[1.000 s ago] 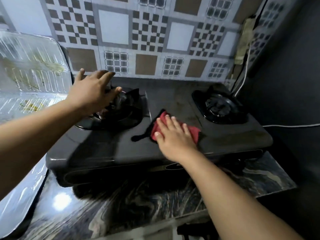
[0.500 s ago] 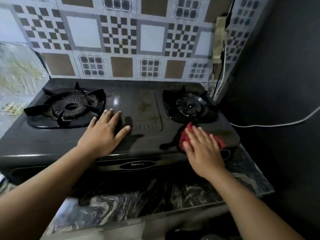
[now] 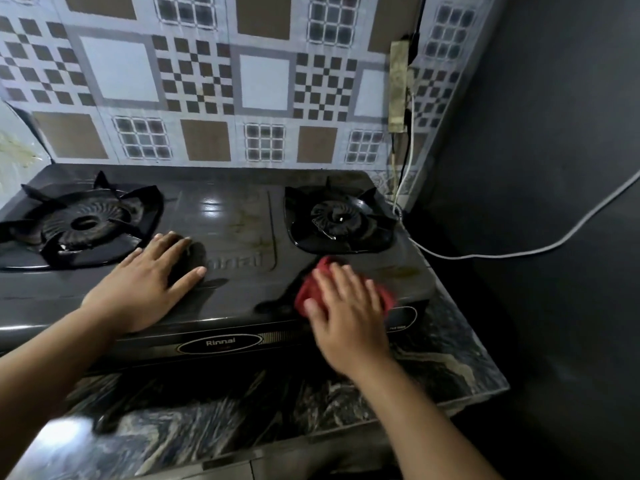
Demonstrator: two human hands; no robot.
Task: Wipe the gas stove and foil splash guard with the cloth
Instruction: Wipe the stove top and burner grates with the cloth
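Note:
A black two-burner gas stove (image 3: 235, 216) stands on a dark marbled counter. My right hand (image 3: 346, 310) presses flat on a red cloth (image 3: 313, 284) at the stove's front right corner, just in front of the right burner (image 3: 341, 218). My left hand (image 3: 149, 285) lies flat with spread fingers on the stove top, to the right of the left burner (image 3: 81, 223). Only a sliver of the foil splash guard (image 3: 15, 150) shows at the far left edge.
A patterned tile wall (image 3: 214, 81) rises behind the stove. A white cable (image 3: 519, 251) runs from a wall fitting (image 3: 398, 88) across the dark right wall. The marbled counter (image 3: 450, 362) extends in front and to the right of the stove.
My left hand has left the left burner and come down flat on the stove top. My right hand has slid the red cloth from the stove's middle to its front right corner. The view has swung right.

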